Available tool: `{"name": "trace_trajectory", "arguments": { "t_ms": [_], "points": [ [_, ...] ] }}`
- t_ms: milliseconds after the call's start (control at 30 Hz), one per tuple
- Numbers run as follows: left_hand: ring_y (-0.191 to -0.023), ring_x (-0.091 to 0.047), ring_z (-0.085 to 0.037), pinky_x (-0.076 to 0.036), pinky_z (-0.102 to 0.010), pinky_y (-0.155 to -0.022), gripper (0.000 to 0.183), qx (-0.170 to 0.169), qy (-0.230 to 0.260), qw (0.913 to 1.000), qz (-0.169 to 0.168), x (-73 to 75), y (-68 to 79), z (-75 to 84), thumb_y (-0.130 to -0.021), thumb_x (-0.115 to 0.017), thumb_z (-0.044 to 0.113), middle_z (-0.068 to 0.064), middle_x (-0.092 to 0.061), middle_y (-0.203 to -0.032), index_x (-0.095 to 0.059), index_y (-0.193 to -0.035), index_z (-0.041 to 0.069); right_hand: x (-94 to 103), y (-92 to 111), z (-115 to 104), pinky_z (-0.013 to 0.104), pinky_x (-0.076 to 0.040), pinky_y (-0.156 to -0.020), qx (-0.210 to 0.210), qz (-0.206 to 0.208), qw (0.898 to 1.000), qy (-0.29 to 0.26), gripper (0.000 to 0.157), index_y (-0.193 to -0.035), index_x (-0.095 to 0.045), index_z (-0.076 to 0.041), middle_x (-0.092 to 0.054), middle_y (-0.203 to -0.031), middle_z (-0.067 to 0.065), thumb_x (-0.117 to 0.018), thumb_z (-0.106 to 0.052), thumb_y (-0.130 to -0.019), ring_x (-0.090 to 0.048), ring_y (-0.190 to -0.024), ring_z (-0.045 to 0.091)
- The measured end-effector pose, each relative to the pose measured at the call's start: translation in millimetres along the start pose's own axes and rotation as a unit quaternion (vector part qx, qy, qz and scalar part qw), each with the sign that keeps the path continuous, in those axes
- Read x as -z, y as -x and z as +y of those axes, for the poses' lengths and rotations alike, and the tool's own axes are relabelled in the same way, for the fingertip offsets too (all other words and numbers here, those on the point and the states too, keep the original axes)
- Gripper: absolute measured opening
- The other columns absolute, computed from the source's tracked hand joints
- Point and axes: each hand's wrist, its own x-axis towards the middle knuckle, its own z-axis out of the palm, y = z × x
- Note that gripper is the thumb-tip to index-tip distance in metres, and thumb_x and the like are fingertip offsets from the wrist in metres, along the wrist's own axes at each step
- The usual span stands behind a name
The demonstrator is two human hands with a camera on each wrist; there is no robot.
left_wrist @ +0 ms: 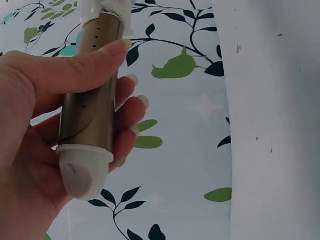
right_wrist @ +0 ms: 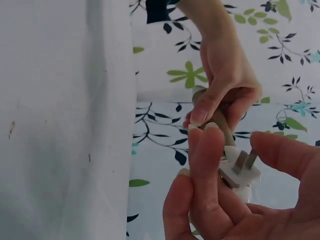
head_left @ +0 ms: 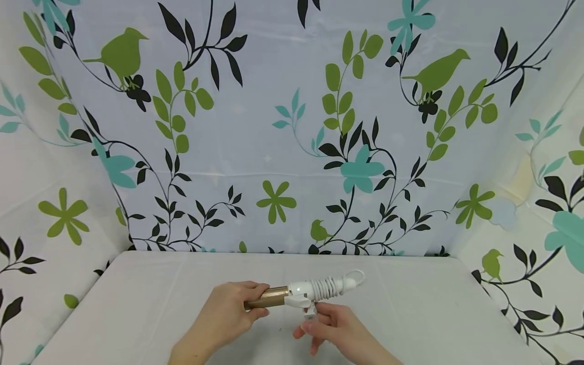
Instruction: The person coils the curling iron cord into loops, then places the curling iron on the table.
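Note:
A curling iron with a gold barrel (head_left: 275, 297) and a white handle is held level above the table. Its white cord (head_left: 325, 288) is coiled round the handle, ending in a loop at the far right. My left hand (head_left: 232, 309) grips the barrel, thumb on top and fingers curled beneath, as the left wrist view shows. A white cap (left_wrist: 86, 172) closes the barrel's end. Below the handle, my right hand (head_left: 335, 324) pinches the white plug (right_wrist: 240, 172), thumb tip at its flat metal prongs and the other fingers curled alongside.
A white-covered table (head_left: 410, 299) lies beneath both hands. Behind it and at both sides hangs a curtain (head_left: 292, 152) printed with birds, leaves and flowers, meeting the table's back edge.

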Motion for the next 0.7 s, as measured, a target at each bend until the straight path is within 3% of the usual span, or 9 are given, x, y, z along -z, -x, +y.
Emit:
{"name": "trace_trajectory", "arguments": {
  "t_ms": [133,233,400,567,700],
  "points": [
    [-0.069,-0.06,-0.002,-0.051,-0.026,-0.063,0.029,-0.012,-0.036,0.9984,-0.041,-6.3,-1.1,-0.1,-0.072,-0.088,0.024,0.011,-0.073,-0.086,-0.076,-0.097,0.018,5.5,-8.6,13.6,0.03,-0.054,-0.077,-0.006,-0.013,0.999,0.053,0.029,-0.111,-0.065,-0.002,-0.076,-0.09,0.012,-0.065,-0.027,-0.097,-0.065,-0.069,0.02],
    [-0.06,-0.047,0.001,-0.042,-0.023,-0.057,0.023,-0.012,-0.043,0.9971,-0.062,-12.9,-1.3,-0.3,-0.072,-0.088,0.024,0.016,-0.061,-0.071,-0.072,-0.088,0.019,8.6,-12.7,21.4,0.028,-0.055,-0.066,-0.004,-0.014,0.997,0.076,0.022,-0.099,-0.067,-0.003,-0.075,-0.082,0.012,-0.068,-0.024,-0.094,-0.064,-0.065,0.019],
    [-0.056,-0.034,-0.002,-0.034,-0.021,-0.054,0.033,-0.01,-0.043,0.994,-0.1,-27.0,0.0,-0.5,-0.07,-0.089,0.021,0.015,-0.047,-0.061,-0.056,-0.068,0.021,11.7,-15.0,27.9,0.026,-0.048,-0.053,-0.012,-0.007,0.994,0.108,0.024,-0.081,-0.066,-0.004,-0.072,-0.07,0.012,-0.072,-0.025,-0.091,-0.059,-0.055,0.014],
    [-0.055,-0.035,-0.003,-0.035,-0.022,-0.053,0.03,-0.01,-0.038,0.9896,-0.138,-40.5,2.7,-1.9,-0.068,-0.089,0.017,0.013,-0.051,-0.059,-0.059,-0.063,0.018,9.9,-14.1,34.3,0.025,-0.043,-0.049,-0.056,0.002,0.984,0.166,0.031,-0.074,-0.068,-0.007,-0.065,-0.059,0.005,-0.077,-0.034,-0.086,-0.055,-0.051,0.013],
    [-0.055,-0.036,-0.003,-0.034,-0.021,-0.053,0.026,-0.008,-0.022,0.9866,-0.162,-48.0,4.8,-1.6,-0.068,-0.089,0.015,0.014,-0.052,-0.059,-0.063,-0.062,0.016,2.6,-12.6,39.3,0.03,-0.043,-0.053,-0.117,0.033,0.973,0.194,0.03,-0.079,-0.068,-0.009,-0.062,-0.066,0.003,-0.08,-0.036,-0.082,-0.055,-0.061,0.018]
  ]
}}
